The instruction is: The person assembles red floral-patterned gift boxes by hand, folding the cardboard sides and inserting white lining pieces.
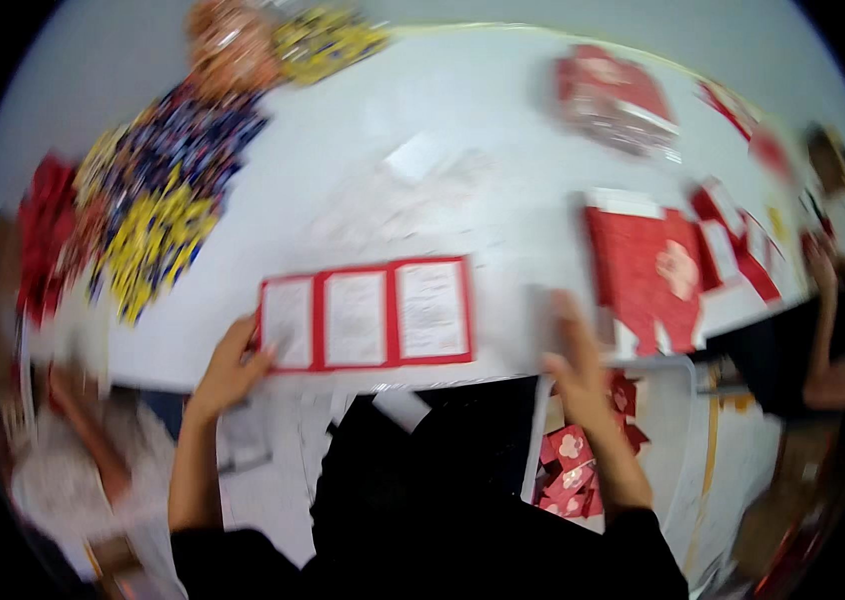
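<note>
On the white table, seen from our head camera, we have an unfolded red card blank with three white panels lying flat near the front edge. Our left hand sits at the blank's left end, fingers curled onto its lower left corner and touching it; whether they pinch it, the blur keeps us from telling. Our right hand lies to the right of the blank, apart from it, fingers stretched up and loosely spread; whether it holds anything we cannot tell. Just below and right of that hand, off the table edge, a white bin holds small folded red boxes. Farther right of the blank, a larger flat red box cutout rests on the table, with more red pieces beyond it. Left of the blank, heaps of yellow and dark wrapped sweets cover the table's left end. Another person's arm reaches in at the far right.
</note>
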Demonstrator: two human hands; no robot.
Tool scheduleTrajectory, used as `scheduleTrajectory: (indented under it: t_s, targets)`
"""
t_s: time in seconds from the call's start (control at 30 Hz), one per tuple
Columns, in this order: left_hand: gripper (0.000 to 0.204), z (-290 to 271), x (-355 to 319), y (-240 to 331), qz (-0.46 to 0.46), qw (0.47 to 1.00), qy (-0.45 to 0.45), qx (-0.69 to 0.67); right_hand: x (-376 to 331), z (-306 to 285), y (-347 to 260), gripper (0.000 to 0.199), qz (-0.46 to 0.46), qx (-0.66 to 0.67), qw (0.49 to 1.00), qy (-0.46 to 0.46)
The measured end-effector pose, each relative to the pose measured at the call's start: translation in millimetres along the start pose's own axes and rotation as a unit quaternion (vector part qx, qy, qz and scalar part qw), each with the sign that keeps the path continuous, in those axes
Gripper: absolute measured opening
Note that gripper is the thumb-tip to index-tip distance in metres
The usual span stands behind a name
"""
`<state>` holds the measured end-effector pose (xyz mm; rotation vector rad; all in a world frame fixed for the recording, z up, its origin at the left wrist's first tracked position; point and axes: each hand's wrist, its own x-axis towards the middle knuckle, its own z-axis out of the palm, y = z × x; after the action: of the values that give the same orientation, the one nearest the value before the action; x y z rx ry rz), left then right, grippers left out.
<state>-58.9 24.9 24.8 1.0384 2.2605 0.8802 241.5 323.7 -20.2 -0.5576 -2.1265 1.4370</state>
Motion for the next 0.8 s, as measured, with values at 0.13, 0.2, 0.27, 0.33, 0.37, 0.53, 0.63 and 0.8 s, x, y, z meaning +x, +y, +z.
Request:
scheduleTrajectory:
  t_s: [0.13,0.2,0.27,0.33,0.37,0.53,0.63,0.8]
  targets:
    - [0.063,17,-10,0,0.038,0.999,0.005,-0.006,27,70,-31,0.068,-0.062,-0.044,0.997,-0.018]
    - [0.069,30,-14,8,0.033,0.996,0.032,-0.071,24,86,-34,0.070,-0.088,-0.019,0.995,0.037]
    - [0.073,36,-11,8,0.034,0.991,0.038,-0.124,21,91,-31,0.073,-0.091,-0.004,0.993,0.074]
    - [0.077,48,-8,18,0.008,0.979,0.063,-0.193,14,83,-43,0.072,-0.098,0.015,0.989,0.108]
    - [0.077,49,-5,26,0.013,0.978,0.050,-0.204,11,77,-44,0.071,-0.101,0.022,0.987,0.125]
    - [0.073,77,29,132,0.151,0.978,0.007,-0.144,11,3,-22,0.073,-0.150,-0.012,0.949,0.276]
    - [0.071,112,82,198,0.324,0.934,-0.088,-0.122,23,-83,-17,0.065,-0.167,-0.042,0.895,0.411]
    - [0.080,217,192,319,0.454,0.848,-0.183,-0.205,49,-247,9,0.037,-0.143,-0.131,0.824,0.533]
